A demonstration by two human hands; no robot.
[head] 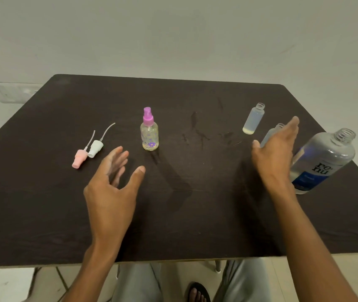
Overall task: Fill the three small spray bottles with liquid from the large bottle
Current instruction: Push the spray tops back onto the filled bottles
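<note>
On the dark table a flowered small bottle with a purple spray cap stands at the centre. An uncapped frosted small bottle stands at the right, a little liquid at its bottom. A second uncapped small bottle is partly hidden behind my right hand, whose fingers are spread open around it; contact is unclear. The large clear bottle with a blue label stands uncapped at the right edge. My left hand hovers open, empty, near a pink spray head and a white spray head.
Wet streaks mark the table between the flowered bottle and the uncapped bottles. A pale wall lies behind the table. My legs and a sandalled foot show below the near table edge.
</note>
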